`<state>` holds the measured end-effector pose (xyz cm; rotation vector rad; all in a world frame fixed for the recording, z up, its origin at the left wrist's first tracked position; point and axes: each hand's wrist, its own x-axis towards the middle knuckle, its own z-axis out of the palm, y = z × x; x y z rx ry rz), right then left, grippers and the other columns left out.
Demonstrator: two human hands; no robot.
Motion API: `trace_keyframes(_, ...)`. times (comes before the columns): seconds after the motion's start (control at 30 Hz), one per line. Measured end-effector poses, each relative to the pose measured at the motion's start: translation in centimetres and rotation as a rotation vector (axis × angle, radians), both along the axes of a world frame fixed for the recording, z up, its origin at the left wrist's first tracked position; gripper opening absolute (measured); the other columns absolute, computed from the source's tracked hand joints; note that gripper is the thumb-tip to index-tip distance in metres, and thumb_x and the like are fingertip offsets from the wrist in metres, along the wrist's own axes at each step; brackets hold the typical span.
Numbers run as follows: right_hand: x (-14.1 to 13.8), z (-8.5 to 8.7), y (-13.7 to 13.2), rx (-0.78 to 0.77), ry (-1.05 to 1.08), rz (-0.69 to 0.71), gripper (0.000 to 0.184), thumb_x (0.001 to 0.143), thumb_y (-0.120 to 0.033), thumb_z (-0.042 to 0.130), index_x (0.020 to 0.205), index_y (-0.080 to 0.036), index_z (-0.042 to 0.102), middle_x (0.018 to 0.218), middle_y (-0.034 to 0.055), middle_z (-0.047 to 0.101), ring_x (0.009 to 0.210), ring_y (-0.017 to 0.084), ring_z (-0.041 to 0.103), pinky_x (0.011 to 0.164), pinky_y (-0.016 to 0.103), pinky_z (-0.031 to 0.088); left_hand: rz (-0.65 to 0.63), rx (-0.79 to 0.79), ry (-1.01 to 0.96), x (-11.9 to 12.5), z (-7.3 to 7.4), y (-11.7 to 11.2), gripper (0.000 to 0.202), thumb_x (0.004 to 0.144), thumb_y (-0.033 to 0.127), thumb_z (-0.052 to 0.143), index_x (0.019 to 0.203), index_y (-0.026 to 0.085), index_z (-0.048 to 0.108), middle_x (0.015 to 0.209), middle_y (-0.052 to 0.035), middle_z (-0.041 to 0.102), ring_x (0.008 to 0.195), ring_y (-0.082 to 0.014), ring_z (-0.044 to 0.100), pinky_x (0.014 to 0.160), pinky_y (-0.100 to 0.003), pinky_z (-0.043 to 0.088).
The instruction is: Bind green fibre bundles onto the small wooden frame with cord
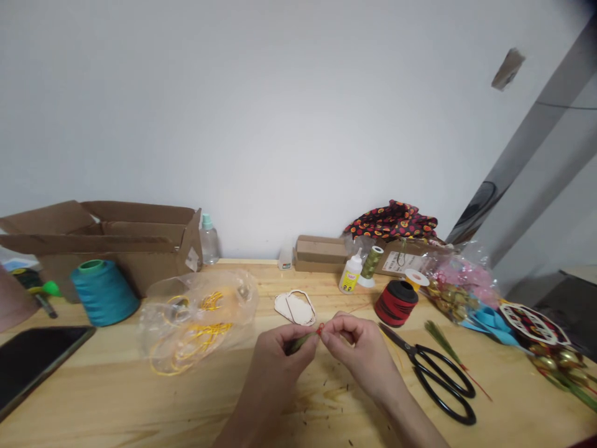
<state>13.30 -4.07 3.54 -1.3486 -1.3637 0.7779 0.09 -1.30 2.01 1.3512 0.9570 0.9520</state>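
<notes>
Low over the wooden table (186, 410), my left hand (282, 354) is closed around a green tassel (302, 341), most of it hidden by the fingers. At the tassel's top, my right hand (361, 351) pinches a thin red cord (320, 329), with thumb and forefinger close to the left fingertips. Black-handled scissors (433, 373) lie right of my right hand. Beyond them is a second green tassel (441, 341) with a red cord. Pale flat cut-out pieces (293, 308) rest just behind my hands.
Left stand an open cardboard box (121, 249), a teal thread cone (103, 292), a phone (37, 361) and a plastic bag of yellow cords (200, 323). On the right are a glue bottle (349, 275), a red-and-black thread spool (396, 303) and gold bells (559, 361).
</notes>
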Motion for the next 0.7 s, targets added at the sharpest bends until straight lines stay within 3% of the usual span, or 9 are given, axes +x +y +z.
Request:
trace_keyframes(0.2,0.6,0.1,-0.2,0.059,0.084,0.012,0.012,0.067,-0.023,0.057,0.059,-0.015,0.059,0.054,-0.0026,0.048,0.049,0.009,0.041,0.047,0.02,0.034,-0.062,-0.204,-0.138,-0.1,0.0,0.4,0.024,0.063,0.034,0.062,0.064,0.011,0.065,0.037,0.0104,0.027,0.034,-0.0016,0.019,0.035,-0.016,0.011)
trace_keyframes(0.3,1.3,0.2,-0.1,0.164,-0.04,-0.005,0.007,0.069,-0.02,0.058,0.069,-0.016,0.064,0.064,0.0001,0.054,0.057,0.011,0.044,0.054,0.023,0.036,-0.144,-0.316,-0.278,-0.1,-0.2,0.6,0.023,0.059,0.033,0.067,0.061,0.01,0.064,0.04,0.0106,0.027,0.035,-0.0008,0.016,0.035,-0.016,0.008)
trace_keyframes(0.4,1.7,0.5,0.3,0.192,-0.144,0.101,0.012,0.07,-0.018,0.058,0.078,-0.018,0.066,0.071,0.0025,0.058,0.061,0.012,0.047,0.057,0.024,0.038,-0.191,-0.396,-0.378,-0.1,-0.2,0.6,0.022,0.056,0.03,0.069,0.062,0.009,0.065,0.041,0.0103,0.027,0.037,-0.0009,0.013,0.036,-0.017,0.006)
trace_keyframes(0.57,2.0,1.2,1.2,0.146,-0.204,0.346,0.013,0.073,-0.017,0.056,0.071,-0.017,0.069,0.066,0.0037,0.061,0.063,0.014,0.053,0.056,0.024,0.038,-0.262,-0.48,-0.397,-0.2,-0.3,0.7,0.019,0.057,0.026,0.068,0.061,0.008,0.064,0.04,0.0106,0.023,0.038,-0.0013,0.011,0.037,-0.017,0.005)
trace_keyframes(0.7,2.3,1.0,1.8,0.149,-0.264,0.41,0.013,0.071,-0.013,0.057,0.072,-0.017,0.069,0.066,0.0027,0.062,0.063,0.013,0.053,0.056,0.023,0.038,-0.301,-0.511,-0.387,-0.4,-0.5,0.8,0.017,0.061,0.024,0.065,0.061,0.007,0.062,0.043,0.01,0.022,0.04,-0.0022,0.01,0.038,-0.017,0.005)
